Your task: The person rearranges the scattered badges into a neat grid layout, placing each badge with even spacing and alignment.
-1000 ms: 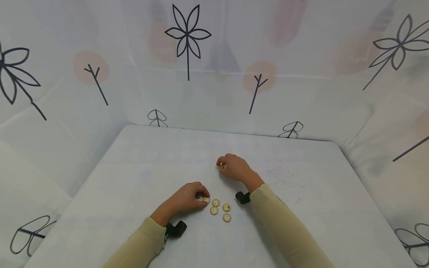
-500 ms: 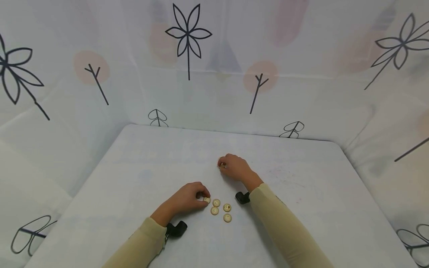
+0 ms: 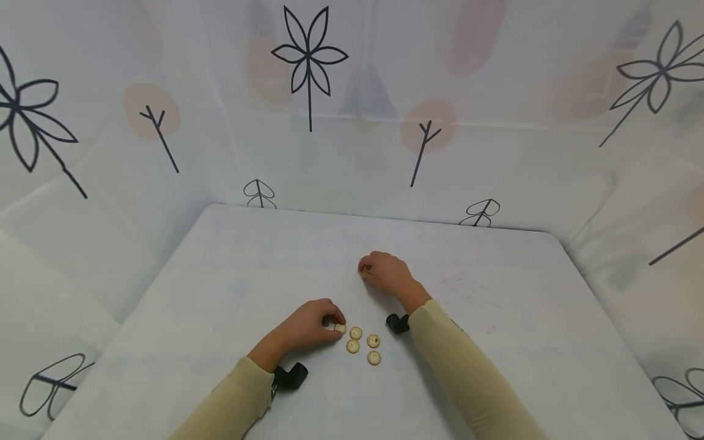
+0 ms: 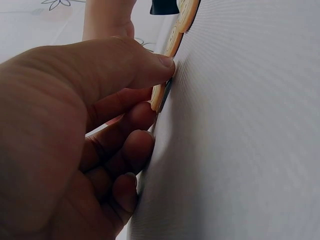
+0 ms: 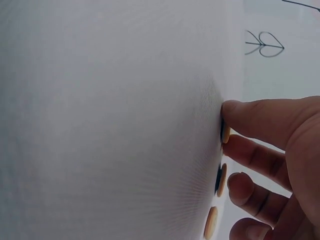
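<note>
My left hand (image 3: 305, 325) pinches a pale round button (image 3: 340, 329) between thumb and finger, low against the white tabletop. Just right of it lie several more buttons (image 3: 355, 333), in a small cluster. Farther back, my right hand (image 3: 387, 274) has its thumb and index finger on another button (image 5: 226, 133), largely hidden by the fingers in the head view. Beyond that grip, in the right wrist view, a button (image 5: 222, 180) and a second button (image 5: 211, 223) rest on the table near the other fingers; the right hand hides them from the head camera.
The white table (image 3: 236, 244) has rounded far corners. Behind it hangs a pale cloth (image 3: 352, 165) printed with line-drawn flowers and leaves. A black wrist camera (image 3: 290, 376) sits under the left wrist, and another black camera (image 3: 397, 324) by the right wrist.
Both hands keep nearly the same places. The right hand's fingers seem to have drawn slightly closer around their button. The loose buttons by the left hand stay put.
</note>
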Action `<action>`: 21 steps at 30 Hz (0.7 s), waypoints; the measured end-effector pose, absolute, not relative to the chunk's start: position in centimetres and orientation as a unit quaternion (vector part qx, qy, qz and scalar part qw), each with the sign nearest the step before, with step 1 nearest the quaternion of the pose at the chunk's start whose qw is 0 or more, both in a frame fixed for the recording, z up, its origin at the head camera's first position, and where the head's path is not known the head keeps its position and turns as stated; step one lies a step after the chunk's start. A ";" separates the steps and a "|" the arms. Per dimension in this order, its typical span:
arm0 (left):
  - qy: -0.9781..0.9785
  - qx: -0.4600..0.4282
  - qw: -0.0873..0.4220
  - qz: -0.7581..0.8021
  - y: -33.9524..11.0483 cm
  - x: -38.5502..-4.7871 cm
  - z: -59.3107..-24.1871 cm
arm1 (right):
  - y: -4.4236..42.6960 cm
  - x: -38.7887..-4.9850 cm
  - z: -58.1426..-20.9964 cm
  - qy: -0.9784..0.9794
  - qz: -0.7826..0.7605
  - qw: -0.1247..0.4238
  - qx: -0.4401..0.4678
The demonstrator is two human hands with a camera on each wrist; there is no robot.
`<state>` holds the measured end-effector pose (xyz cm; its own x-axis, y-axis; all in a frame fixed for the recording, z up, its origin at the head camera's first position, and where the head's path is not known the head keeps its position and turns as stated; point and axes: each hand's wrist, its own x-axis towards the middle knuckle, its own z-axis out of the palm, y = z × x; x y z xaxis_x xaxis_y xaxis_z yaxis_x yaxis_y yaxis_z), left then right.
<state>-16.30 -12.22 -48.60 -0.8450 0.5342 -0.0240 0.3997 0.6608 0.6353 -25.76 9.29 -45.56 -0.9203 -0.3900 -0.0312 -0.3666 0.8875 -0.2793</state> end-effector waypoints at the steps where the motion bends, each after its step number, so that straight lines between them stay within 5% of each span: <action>1: 0.906 0.256 0.105 0.320 -12.2 -16.3 -48.6 | 9.3 -25.8 -45.6 0.970 -0.136 0.043 -0.195; 21: 0.901 0.268 0.098 0.327 -12.2 -16.1 -48.3 | 9.5 -25.6 -45.5 0.968 -0.166 0.049 -0.182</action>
<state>-16.11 -12.22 -48.29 -0.8366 0.5478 -0.0011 0.4197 0.6422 0.6415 -25.64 9.49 -45.45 -0.9290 -0.3684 -0.0339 -0.3360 0.8784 -0.3399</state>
